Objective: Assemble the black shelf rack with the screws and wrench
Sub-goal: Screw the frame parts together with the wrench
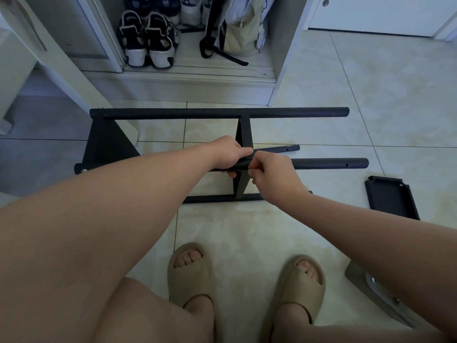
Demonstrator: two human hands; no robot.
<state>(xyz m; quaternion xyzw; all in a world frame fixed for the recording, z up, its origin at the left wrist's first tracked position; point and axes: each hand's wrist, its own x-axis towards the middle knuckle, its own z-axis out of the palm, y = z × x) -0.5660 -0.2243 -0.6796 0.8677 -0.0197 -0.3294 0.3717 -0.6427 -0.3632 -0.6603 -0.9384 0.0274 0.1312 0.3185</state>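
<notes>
All flat black, no pattern: matte black metal shelf rack [217, 112] and loose flat black panel [392, 199] at the floor's right edge. Glossy cream floor tiles [371, 95] faintly mottled yellowish, with thin grey grout lines. Plain khaki foam slide sandals [191, 276] at the floor's near edge; black-and-white sneakers [146, 38] and beige canvas bag [237, 33] with black straps at the far edge, inside off-white cabinet [284, 58].
</notes>
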